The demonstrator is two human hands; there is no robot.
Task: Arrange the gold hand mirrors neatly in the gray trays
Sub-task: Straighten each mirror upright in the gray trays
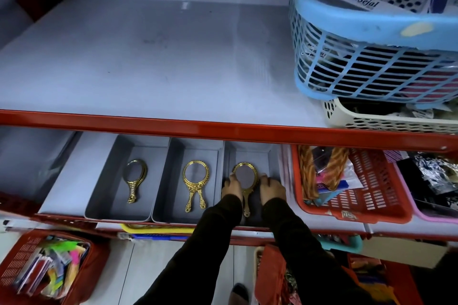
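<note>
Three gray trays stand side by side on the lower shelf. The left tray (104, 195) holds stacked gold hand mirrors (135, 178). In the middle tray (171, 181) lie gold mirrors (195, 183) stacked with their handles splayed apart. A gold oval mirror (245, 178) lies in the right tray (250, 151), handle toward me. My left hand (231, 187) touches the mirror's left rim and my right hand (271, 189) touches its right rim, both resting in the tray. Both sleeves are dark.
A red basket (371, 193) of packaged goods sits right of the trays, with a pink basket (436, 215) beyond it. The upper shelf (148, 57) carries a blue basket (371, 52) stacked on a white one (386, 121). A red bin (49, 265) stands on the floor at left.
</note>
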